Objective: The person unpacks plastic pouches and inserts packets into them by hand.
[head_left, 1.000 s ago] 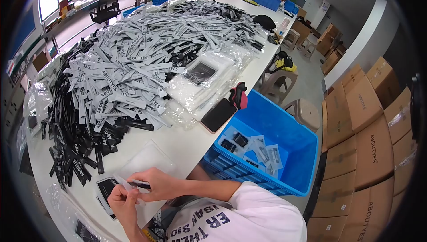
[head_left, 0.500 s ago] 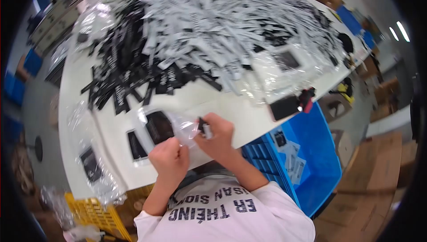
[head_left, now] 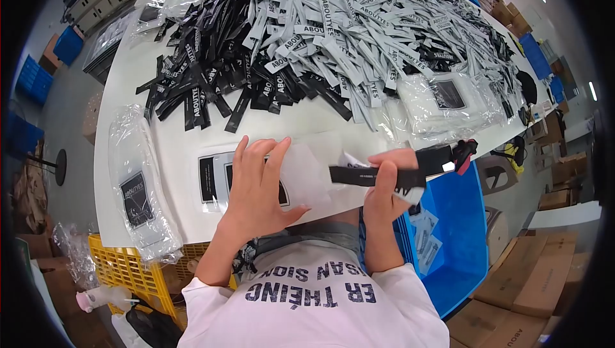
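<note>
Over the white table (head_left: pixel 173 135), the left hand (head_left: pixel 253 185) spreads its fingers, unclenched, above a frosted pouch (head_left: pixel 314 172) — the right hand (head_left: pixel 383 197), just beside, grasps black-and-white strip sachets (head_left: pixel 353 176).

from where i stand, the strip packets (head_left: pixel 355 176) in the right hand (head_left: pixel 383 197) look like thin plastic film, the black one smooth with a soft satin sheen. under the left hand (head_left: pixel 253 188) the pouch (head_left: pixel 312 169) is milky plastic, more matt than glossy. the black sachets (head_left: pixel 211 72) and grey sachets (head_left: pixel 359 34) share a slick, film-like skin. the long clear bag (head_left: pixel 142 181) is glossy and crinkled. the tabletop (head_left: pixel 186 138) is smooth; the blue crate (head_left: pixel 460 220), smooth plastic; the yellow crate (head_left: pixel 128 265), openwork plastic. the shirt (head_left: pixel 307 325) is matt cloth, the boxes (head_left: pixel 544 271) dull cardboard.
</note>
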Motion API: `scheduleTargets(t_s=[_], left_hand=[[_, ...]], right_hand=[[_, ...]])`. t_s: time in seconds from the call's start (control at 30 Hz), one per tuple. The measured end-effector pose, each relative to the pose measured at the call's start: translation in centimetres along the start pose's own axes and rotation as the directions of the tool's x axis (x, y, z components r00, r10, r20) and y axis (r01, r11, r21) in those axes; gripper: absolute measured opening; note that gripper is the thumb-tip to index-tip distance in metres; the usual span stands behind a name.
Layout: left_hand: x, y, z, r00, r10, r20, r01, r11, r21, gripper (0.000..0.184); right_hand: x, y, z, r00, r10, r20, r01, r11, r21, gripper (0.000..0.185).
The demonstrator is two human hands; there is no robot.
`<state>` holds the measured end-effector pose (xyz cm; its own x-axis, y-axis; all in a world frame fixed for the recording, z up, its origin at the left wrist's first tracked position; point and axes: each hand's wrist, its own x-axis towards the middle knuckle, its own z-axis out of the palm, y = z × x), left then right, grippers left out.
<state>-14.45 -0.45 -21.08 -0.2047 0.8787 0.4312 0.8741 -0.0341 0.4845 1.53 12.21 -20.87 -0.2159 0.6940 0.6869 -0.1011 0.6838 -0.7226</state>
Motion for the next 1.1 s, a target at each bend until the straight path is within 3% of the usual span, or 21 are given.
scheduleTargets(t_s=[0.03,0.13,0.17,0.27,0.4,0.43,0.53,0.67,0.8,0.9,1.0,1.1], left_hand=[[0.1,0.0,0.0,1.000,-0.006,0.005,0.006,1.000,-0.008,0.107],[0.1,0.2,0.1,1.000,-0.010,0.011,0.010,0.999,-0.033,0.107],[0.1,0.1,0.1,1.000,-0.009,0.012,0.010,0.999,-0.037,0.106],[0.0,-0.1,0.1,1.000,-0.022,0.014,0.023,0.998,-0.054,0.106],[-0.2,-0.3,0.0,1.000,-0.022,0.022,0.024,0.994,-0.104,0.105],[-0.2,-0.2,0.0,1.000,-0.009,0.026,0.012,0.993,-0.120,0.104],[-0.2,-0.2,0.1,0.999,-0.031,0.015,0.034,0.985,-0.170,0.105],[-0.3,-0.5,-0.2,0.998,-0.052,-0.034,0.045,0.981,-0.189,0.105],[-0.5,-0.2,-0.2,0.999,-0.029,-0.046,0.024,0.993,-0.117,0.104],[-0.3,-0.3,-0.2,0.996,-0.056,-0.063,0.050,0.994,-0.094,0.103],[-0.2,-0.5,-0.2,0.993,-0.082,-0.083,0.074,0.993,-0.093,0.102],[-0.2,-0.3,-0.2,0.995,-0.061,-0.081,0.054,0.995,-0.088,0.101]], right_hand=[[0.0,0.0,-0.3,0.991,-0.135,-0.014,0.133,0.988,-0.084,0.007],[-0.3,-1.4,-0.4,0.984,-0.179,0.029,0.181,0.970,-0.161,0.012],[-0.5,-1.8,-0.5,0.981,-0.181,0.065,0.190,0.969,-0.159,0.021],[-1.1,-1.6,-0.2,0.979,-0.181,0.099,0.188,0.980,-0.064,0.026],[-1.5,-0.5,-0.5,0.977,-0.215,-0.004,0.215,0.975,-0.052,0.029],[-1.3,-0.5,-0.3,0.979,-0.199,-0.036,0.198,0.979,-0.042,0.029],[-1.8,-0.5,-0.2,0.987,-0.137,0.083,0.133,0.990,0.050,0.029],[-2.1,-0.4,0.5,0.970,0.094,0.225,-0.157,0.947,0.279,0.027],[-1.4,-0.1,-0.1,0.874,0.281,0.396,-0.361,0.922,0.142,0.027],[-1.4,-0.5,1.0,0.987,0.010,0.160,-0.040,0.982,0.186,0.025],[-1.6,-0.5,0.7,0.991,-0.047,0.122,0.019,0.975,0.221,0.023],[-1.5,0.4,0.7,0.961,0.081,0.265,-0.170,0.928,0.332,0.023]])
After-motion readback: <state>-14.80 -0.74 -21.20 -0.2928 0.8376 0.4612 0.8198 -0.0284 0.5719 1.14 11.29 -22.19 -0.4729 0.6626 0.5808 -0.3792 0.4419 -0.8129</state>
